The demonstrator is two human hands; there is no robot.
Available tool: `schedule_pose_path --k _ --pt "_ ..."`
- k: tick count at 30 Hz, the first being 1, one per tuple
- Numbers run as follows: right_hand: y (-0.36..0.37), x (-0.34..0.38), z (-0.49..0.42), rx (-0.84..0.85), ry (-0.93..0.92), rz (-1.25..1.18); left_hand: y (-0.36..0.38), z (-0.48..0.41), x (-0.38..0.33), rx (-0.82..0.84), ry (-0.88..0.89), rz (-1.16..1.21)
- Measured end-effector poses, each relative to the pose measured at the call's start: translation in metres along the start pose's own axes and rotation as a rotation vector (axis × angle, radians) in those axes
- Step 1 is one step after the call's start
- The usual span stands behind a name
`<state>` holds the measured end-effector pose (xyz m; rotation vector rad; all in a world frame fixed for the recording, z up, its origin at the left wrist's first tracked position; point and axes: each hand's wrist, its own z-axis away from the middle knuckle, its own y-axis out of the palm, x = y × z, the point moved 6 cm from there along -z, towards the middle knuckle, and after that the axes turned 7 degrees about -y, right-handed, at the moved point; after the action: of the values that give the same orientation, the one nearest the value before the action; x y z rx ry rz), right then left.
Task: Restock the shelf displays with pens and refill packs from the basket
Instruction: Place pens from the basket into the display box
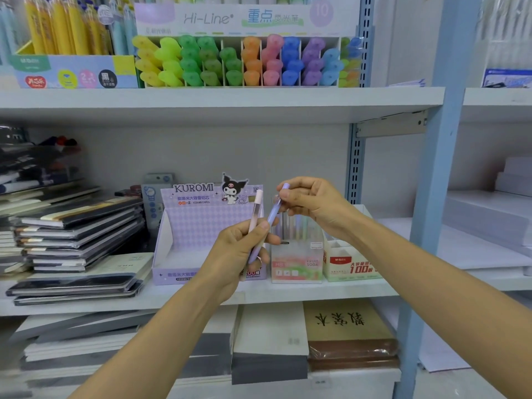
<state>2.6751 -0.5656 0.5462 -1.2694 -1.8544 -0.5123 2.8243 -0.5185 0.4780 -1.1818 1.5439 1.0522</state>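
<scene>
**Two pens in hand, about to go into a display box**

At the left of the middle shelf (201,295) lie slanting stacks of notebooks (77,226). Just beside them stands the purple Kuromi box (195,234), its tray looking nearly bare. In front of it the left hand (244,249) has its fingers (263,226) curled round a pink pen (256,211), held upright, and round the lower part of a purple pen (272,216). The right hand (313,205) pinches the top end of that purple pen between thumb and fingers. Behind the hands is a clear pen box (296,263) with pastel pens standing in it, and right of it a red-and-white refill box (348,266).

The step looks like separating one pen from the pair. Next, the right hand should draw the purple pen free and stand it in the clear box. The basket is out of view.
</scene>
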Motion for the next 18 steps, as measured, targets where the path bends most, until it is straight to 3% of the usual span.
schedule_pose_path --k 7,11,18 --pt "-0.027 0.016 -0.003 -0.177 -0.053 0.082 -0.009 0.0 0.008 -0.072 -0.083 -0.047" --pt "-0.047 0.022 -0.009 -0.317 -0.103 0.315 -0.019 -0.004 0.013 -0.138 -0.126 -0.1" --pt "-0.038 -0.002 -0.015 -0.244 -0.084 0.657 -0.015 -0.002 0.011 -0.163 -0.017 -0.029"
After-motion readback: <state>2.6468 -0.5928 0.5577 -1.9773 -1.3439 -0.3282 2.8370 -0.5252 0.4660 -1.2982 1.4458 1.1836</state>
